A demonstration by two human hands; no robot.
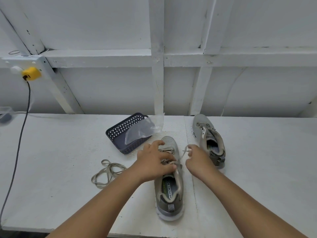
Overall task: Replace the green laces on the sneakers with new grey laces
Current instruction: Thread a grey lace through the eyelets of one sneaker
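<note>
Head view. A white painted desk [68, 169] runs the full width of the view, with a seam crossing it from back to front near the middle; behind its back edge stands a white framed wall [103, 86] of boards and studs. At the left of the wall, a yellow plug [31, 74] feeds a dark cable [20, 134] that drops across the left end of the desk.

Counted: two grey sneakers, one loose lace, one basket, one plastic bag. The near sneaker [169, 182] lies at mid-desk, heel toward the front edge; its insole reads "MEMORY FO", the rest hidden. The far sneaker [207, 138] lies near the back edge, right of the seam, its insole print too small to read. A dark perforated basket [120, 133] sits near the back edge, left of the near sneaker's toe, with a clear plastic bag [145, 129] lying partly in it. The loose lace [108, 172], a dull greenish tan, lies coiled left of the near sneaker.

The left hand [154, 160] rests on the near sneaker's lacing, fingers curled over it. The right hand [197, 158] pinches a pale lace end [185, 152] drawn out to the sneaker's right.
</note>
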